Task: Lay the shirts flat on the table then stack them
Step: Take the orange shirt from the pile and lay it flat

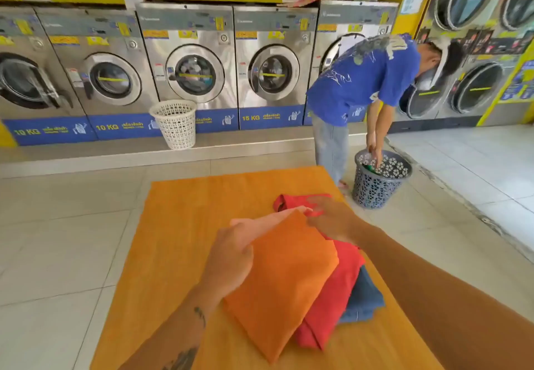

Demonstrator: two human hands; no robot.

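Grey basket point(377, 187) holds green cloth point(370, 167).

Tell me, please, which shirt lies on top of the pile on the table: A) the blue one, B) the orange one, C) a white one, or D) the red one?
B: the orange shirt covers the red shirt, which in turn lies over the blue shirt at the bottom, on the table.

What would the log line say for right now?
left hand: holding folded orange shirt | right hand: on its top edge | under it: red shirt, blue shirt
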